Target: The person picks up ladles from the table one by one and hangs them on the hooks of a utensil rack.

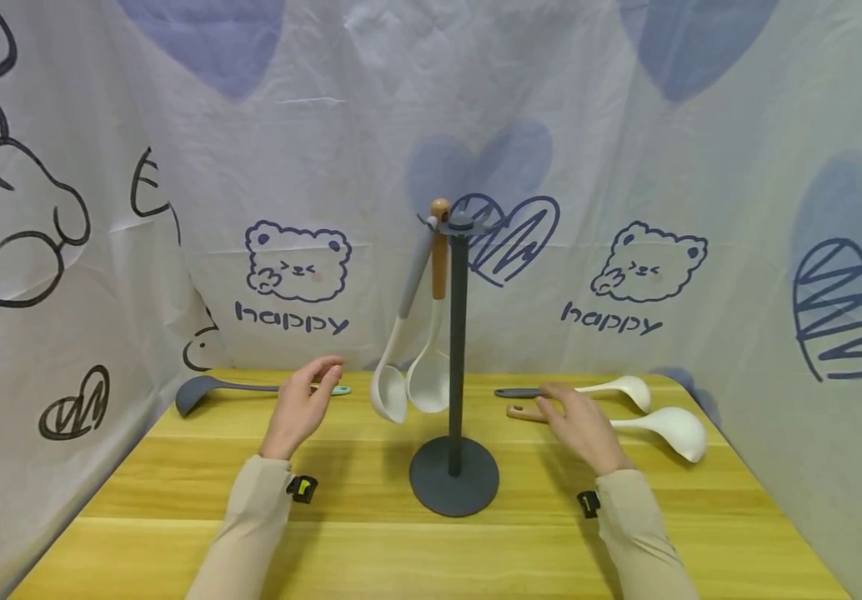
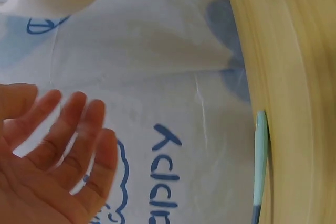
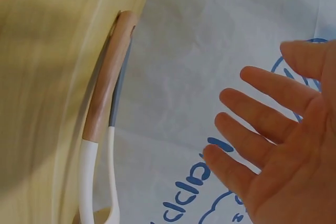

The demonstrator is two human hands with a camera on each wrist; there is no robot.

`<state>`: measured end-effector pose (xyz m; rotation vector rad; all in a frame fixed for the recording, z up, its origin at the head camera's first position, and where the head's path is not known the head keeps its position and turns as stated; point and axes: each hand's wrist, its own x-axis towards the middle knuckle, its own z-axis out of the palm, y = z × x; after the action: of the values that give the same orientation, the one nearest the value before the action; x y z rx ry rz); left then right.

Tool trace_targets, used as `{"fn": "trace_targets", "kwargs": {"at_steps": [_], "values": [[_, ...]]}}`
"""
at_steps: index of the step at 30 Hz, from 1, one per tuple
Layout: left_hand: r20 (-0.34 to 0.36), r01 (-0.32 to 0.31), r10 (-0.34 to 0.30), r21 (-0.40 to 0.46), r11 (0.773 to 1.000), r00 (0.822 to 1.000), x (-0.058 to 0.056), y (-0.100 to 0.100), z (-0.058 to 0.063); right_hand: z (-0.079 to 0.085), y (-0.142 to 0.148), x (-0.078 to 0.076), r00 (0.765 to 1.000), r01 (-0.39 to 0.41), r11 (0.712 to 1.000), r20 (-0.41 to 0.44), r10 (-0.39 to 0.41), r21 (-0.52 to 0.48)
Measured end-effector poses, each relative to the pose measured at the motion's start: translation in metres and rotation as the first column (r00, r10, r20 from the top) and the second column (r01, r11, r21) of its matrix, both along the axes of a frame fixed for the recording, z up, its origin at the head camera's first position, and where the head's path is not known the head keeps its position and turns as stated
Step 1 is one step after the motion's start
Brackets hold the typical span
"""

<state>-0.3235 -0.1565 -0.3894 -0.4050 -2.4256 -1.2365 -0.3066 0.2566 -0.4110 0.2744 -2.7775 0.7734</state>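
Observation:
My left hand [image 1: 301, 408] hovers with relaxed fingers above the handle of a dark ladle [image 1: 239, 386]; the turquoise handle end [image 2: 260, 161] lies apart from the fingers in the left wrist view. Over on the right, my right hand [image 1: 581, 423] is held above two white ladles on the table, its fingers loosely extended and holding nothing. One has a grey handle [image 1: 515, 392], the other a wooden handle [image 3: 109, 80]. Between the hands, a grey-handled white ladle [image 1: 391, 392] and a wooden-handled white ladle [image 1: 431, 379] hang from a dark stand [image 1: 458, 350].
The stand's round base [image 1: 453, 492] sits mid-table, with a hooked ring [image 1: 463, 222] at its top. A printed white cloth [image 1: 401, 100] hangs behind and along both sides of the wooden table [image 1: 371, 558].

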Motion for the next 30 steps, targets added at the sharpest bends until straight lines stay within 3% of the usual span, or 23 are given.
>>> {"fn": "trace_targets", "kwargs": {"at_steps": [4,8,15,22,30], "values": [[0.021,-0.085,0.087,-0.082,0.993,0.996,-0.004,-0.010,-0.004,-0.005,0.000,0.000,0.998,-0.050,0.998,0.046,0.048,0.043],[0.088,-0.136,0.154,-0.177,0.975,0.984,-0.015,-0.018,-0.009,-0.008,0.000,0.000,0.996,-0.064,0.993,0.064,0.058,0.097],[0.238,-0.117,0.223,-0.390,0.913,0.945,-0.043,-0.034,-0.020,-0.010,-0.001,0.001,0.994,-0.047,0.992,0.107,0.035,0.117],[0.255,-0.102,0.288,-0.559,0.823,0.923,-0.065,-0.052,-0.033,-0.011,0.001,0.001,0.990,-0.059,0.989,0.136,0.041,0.132],[0.283,-0.077,0.314,-0.620,0.781,0.906,-0.079,-0.079,-0.051,-0.009,0.000,0.002,0.984,-0.079,0.991,0.168,0.060,0.108]]}}
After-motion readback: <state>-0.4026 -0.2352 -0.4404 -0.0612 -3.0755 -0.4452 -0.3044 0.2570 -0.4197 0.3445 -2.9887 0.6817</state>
